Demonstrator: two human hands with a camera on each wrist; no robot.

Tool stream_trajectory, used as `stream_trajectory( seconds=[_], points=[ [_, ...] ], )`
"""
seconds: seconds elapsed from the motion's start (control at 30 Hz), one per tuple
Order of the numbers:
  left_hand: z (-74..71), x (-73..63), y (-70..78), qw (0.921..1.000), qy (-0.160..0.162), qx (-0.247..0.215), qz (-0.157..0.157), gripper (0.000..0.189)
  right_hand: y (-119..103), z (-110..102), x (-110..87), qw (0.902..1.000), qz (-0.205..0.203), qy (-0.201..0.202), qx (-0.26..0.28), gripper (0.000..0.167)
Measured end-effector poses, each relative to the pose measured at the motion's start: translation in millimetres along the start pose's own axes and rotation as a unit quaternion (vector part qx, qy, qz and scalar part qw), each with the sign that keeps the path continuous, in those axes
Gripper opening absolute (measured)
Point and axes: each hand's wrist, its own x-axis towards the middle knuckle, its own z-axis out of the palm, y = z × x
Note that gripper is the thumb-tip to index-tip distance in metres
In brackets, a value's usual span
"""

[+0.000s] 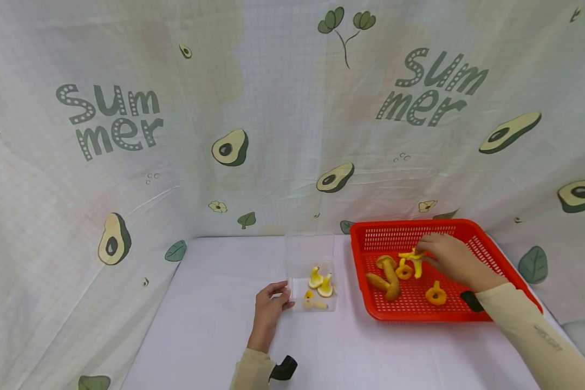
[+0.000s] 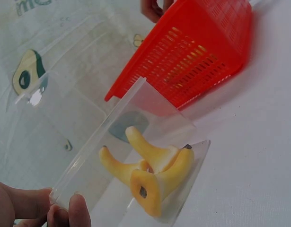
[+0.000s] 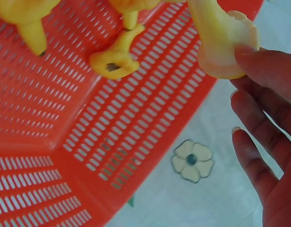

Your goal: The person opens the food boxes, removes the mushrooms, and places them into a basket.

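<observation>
At the left edge of a clear plastic box (image 1: 298,303), the left hand (image 1: 271,306) pinches the rim between thumb and fingers. The box stands with its clear lid (image 2: 69,127) raised. Inside it lie yellow toy mushrooms (image 2: 176,175), pale on some sides. Over the red basket (image 1: 385,314), the right hand (image 1: 450,262) holds a yellow toy mushroom (image 3: 221,40) by its flared pale end, thumb on one side and fingers behind. More mushrooms lie in the basket: a large brown one (image 1: 390,279), a small orange one (image 1: 436,295), and another (image 1: 404,270) beside the held one.
The box and basket stand on a white-covered table (image 1: 214,314), the basket to the right of the box. Behind them hangs a pale cloth (image 1: 273,108) printed with avocados and lettering. A black wrist strap (image 1: 284,368) shows at the left sleeve.
</observation>
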Motion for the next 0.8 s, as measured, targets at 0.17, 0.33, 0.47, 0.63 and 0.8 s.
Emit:
stream_trajectory(
  seconds=[0.17,0.33,0.47,0.63,0.8],
  points=[
    [0.0,0.6,0.4,1.0000,0.000,0.000,-0.001,0.034,10,5,-0.7,0.9988,0.027,-0.040,-0.002,0.030],
    [-1.1,2.6,-1.0,1.0000,-0.003,0.000,0.002,0.034,18,9,-1.5,0.9970,0.042,-0.065,-0.001,0.029],
    [-0.8,3.0,-1.2,1.0000,-0.002,-0.001,0.004,0.033,23,13,-2.6,0.9963,0.047,-0.072,0.000,0.028],
    [-0.1,1.4,-0.6,1.0000,0.001,0.002,0.001,0.033,29,18,-6.1,0.9943,0.047,-0.096,-0.002,0.025],
    [-0.2,-0.5,0.7,1.0000,0.002,0.004,0.000,0.034,37,23,-10.0,0.9907,0.053,-0.125,-0.014,0.023]
  ],
)
